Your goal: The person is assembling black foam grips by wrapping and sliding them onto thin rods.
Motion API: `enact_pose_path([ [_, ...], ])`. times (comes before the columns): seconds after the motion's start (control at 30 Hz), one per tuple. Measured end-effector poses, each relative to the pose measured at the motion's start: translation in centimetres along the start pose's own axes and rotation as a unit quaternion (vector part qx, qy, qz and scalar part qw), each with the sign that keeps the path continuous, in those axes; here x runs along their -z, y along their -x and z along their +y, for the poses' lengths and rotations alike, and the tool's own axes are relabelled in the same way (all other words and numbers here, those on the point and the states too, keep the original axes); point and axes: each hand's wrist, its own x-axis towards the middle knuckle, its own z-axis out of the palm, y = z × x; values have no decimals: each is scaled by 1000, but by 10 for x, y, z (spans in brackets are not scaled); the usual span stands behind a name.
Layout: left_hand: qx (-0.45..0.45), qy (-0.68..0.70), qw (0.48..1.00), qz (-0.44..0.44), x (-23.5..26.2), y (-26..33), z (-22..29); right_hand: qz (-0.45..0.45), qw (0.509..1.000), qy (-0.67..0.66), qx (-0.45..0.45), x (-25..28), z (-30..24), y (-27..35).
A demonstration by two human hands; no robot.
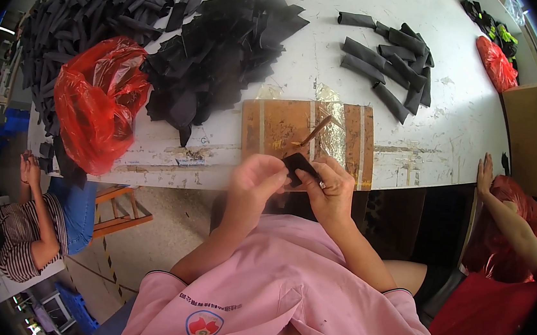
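Table edge (429,176): hands (256,178) (334,190) pinch black piece (297,165), clear of piles (229,41).

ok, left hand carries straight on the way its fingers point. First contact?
The small black piece pinched by the right hand. The left hand has its fingertips right at that piece's edge; one view can't settle whether they already touch.

Counted: 1 taped brown rectangular board (266,125), 1 slim brown stick (316,131), 1 small black cloth piece (296,165), 2 large dark cloth heaps (221,53), 3 red plastic bags (99,109). Over 8 dark cloth rolls (365,53) were noted, overlapping.
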Motion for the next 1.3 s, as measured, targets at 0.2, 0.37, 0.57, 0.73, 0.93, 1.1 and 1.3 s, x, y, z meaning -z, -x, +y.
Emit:
enact_pose_path([
  [0.2, 14, -7, 1000, 1, -7, 6, 5, 5, 997, 73, 27, 1, 2, 1],
  [0.37, 42, -65, 997, 14, -11, 4, 8, 7, 989, 112, 96, 2, 7, -2],
  [0.57, 60, -54, 997, 19, -10, 2, 7, -6, 979, 154, 131, 3, 10, -1],
  [0.73, 59, -50, 996, 41, -10, -2, 3, -11, 944, 243, 223, 3, 12, 0],
  [0.93, 11, -98, 993, 60, -5, -7, -8, -33, 923, 277, 266, 4, 8, 3],
  [1.1, -88, -162, 982, 37, -3, -7, -7, -126, 988, -87, -12, 14, -17, 1],
  [1.3, -141, -252, 957, -6, -7, -4, -2, -13, 1000, -27, 3, 7, -12, 2],
])
